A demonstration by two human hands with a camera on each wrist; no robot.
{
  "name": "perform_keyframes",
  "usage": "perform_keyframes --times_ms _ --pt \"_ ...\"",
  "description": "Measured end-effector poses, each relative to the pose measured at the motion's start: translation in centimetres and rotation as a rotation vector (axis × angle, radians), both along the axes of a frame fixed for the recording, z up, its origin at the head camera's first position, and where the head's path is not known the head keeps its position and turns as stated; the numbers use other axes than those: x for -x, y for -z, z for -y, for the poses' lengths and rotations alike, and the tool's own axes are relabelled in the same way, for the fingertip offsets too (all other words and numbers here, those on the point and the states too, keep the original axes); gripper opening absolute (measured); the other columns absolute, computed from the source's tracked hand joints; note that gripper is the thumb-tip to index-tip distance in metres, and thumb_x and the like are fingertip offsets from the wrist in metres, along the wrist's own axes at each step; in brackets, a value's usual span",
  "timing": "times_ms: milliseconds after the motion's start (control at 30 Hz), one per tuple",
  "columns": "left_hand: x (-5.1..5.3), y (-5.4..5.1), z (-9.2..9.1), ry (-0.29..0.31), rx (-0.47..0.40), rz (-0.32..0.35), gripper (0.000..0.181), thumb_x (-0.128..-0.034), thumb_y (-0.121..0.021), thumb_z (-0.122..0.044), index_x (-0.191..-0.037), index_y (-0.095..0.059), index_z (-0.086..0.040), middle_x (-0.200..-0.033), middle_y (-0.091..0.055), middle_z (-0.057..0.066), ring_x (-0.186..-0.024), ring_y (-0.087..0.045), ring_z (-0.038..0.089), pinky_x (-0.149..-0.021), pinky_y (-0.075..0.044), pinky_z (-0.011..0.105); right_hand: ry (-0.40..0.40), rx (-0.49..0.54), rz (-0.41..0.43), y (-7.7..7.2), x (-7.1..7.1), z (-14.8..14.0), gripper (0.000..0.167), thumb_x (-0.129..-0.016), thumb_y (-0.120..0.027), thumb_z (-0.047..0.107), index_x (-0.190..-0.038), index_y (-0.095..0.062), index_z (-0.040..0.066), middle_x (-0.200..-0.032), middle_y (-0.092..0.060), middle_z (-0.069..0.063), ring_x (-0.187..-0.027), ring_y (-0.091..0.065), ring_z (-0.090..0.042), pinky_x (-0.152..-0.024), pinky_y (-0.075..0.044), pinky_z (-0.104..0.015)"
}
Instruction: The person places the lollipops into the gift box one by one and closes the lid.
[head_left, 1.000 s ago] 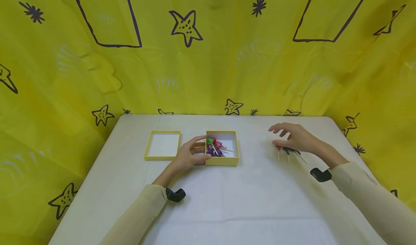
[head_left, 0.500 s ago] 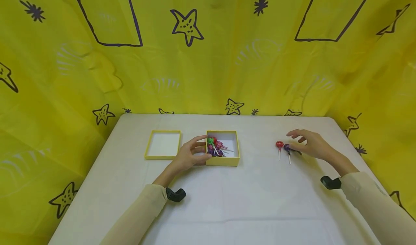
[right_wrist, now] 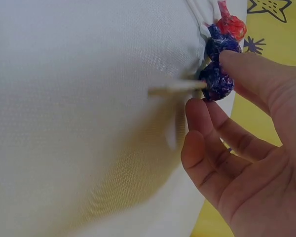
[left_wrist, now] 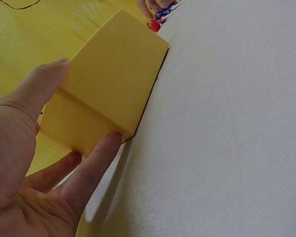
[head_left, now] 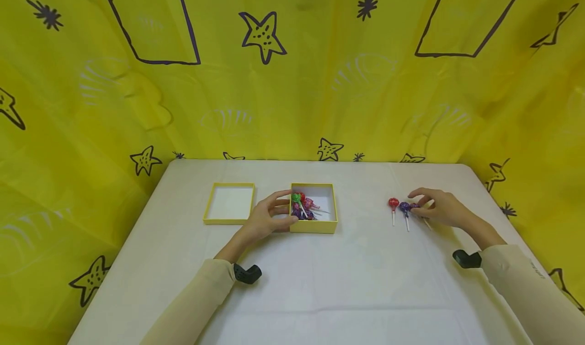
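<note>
My left hand [head_left: 265, 217] holds the left end of the open yellow box [head_left: 324, 227], thumb on one side and fingers on another. Inside lie several wrapped lollipops [head_left: 297, 198], green, red, pink and purple. In the left wrist view, the box [left_wrist: 113, 69] hides its contents. To the right, my right hand [head_left: 441, 208] pinches a dark purple lollipop [right_wrist: 217, 81] between thumb and fingers, its stick blurred. Directly beside it lies another purple lollipop [head_left: 404, 207], then a red lollipop [head_left: 393, 202], both with sticks towards me.
A shallow yellow-rimmed lid [head_left: 228, 222] with a white inside lies left of the box. White cloth covers the table [head_left: 356, 274]. A yellow curtain [head_left: 292, 91] with starfish drawings hangs behind and along both sides.
My right hand has moved right and slightly towards me, from above the red lollipop to the rightmost purple one, uncovering the other lollipops. My left hand and the box have stayed put.
</note>
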State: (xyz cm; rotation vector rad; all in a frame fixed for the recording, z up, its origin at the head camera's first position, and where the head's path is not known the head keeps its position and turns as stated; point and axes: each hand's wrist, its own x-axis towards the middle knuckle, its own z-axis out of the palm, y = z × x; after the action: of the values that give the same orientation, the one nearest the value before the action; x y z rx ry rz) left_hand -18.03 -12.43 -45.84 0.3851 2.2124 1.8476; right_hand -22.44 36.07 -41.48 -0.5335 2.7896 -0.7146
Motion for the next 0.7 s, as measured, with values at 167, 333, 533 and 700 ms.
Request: perform_keyframes --times_ms 167,333,533,700 --pt "0.09 0.11 0.04 0.001 0.005 0.004 0.074 -0.0899 -0.082 -0.015 -0.155 -0.046 -0.023 -0.148 -0.053 0.018 -0.13 -0.057 0.034 -0.1 -0.054 0.044 0.013 0.003 0.036 -0.01 0.04 -0.11 0.036 -0.095 -0.074 0.014 -0.127 -0.063 0.002 -0.103 -0.072 -0.016 -0.082 -0.064 -0.022 -0.069 -0.054 -0.029" --pt "0.09 0.12 0.04 -0.003 0.021 0.003 0.074 -0.0901 -0.082 -0.017 -0.154 -0.046 -0.024 -0.149 -0.053 0.017 -0.13 -0.057 0.034 -0.099 -0.055 0.045 0.011 0.001 0.038 0.1 0.09 -0.09 0.029 -0.095 -0.074 0.014 -0.121 -0.067 0.004 -0.105 -0.072 -0.015 -0.087 -0.064 -0.024 -0.069 -0.055 -0.028" --pt "0.11 0.17 0.05 -0.003 0.024 0.004 0.074 -0.0899 -0.082 -0.017 -0.154 -0.046 -0.023 -0.149 -0.052 0.017 -0.13 -0.057 0.034 -0.098 -0.055 0.044 0.014 -0.001 0.039 0.19 0.11 -0.05 0.026 -0.095 -0.074 0.013 -0.119 -0.069 0.004 -0.104 -0.071 -0.013 -0.087 -0.063 -0.025 -0.067 -0.055 -0.026" --pt "0.14 0.21 0.06 0.0 0.021 -0.002 0.074 -0.09 -0.082 -0.016 -0.155 -0.046 -0.023 -0.148 -0.052 0.018 -0.129 -0.058 0.035 -0.098 -0.056 0.044 0.011 0.004 0.037 0.18 0.07 -0.08 0.026 -0.095 -0.074 0.013 -0.118 -0.069 0.004 -0.104 -0.071 -0.014 -0.086 -0.063 -0.024 -0.067 -0.055 -0.026"
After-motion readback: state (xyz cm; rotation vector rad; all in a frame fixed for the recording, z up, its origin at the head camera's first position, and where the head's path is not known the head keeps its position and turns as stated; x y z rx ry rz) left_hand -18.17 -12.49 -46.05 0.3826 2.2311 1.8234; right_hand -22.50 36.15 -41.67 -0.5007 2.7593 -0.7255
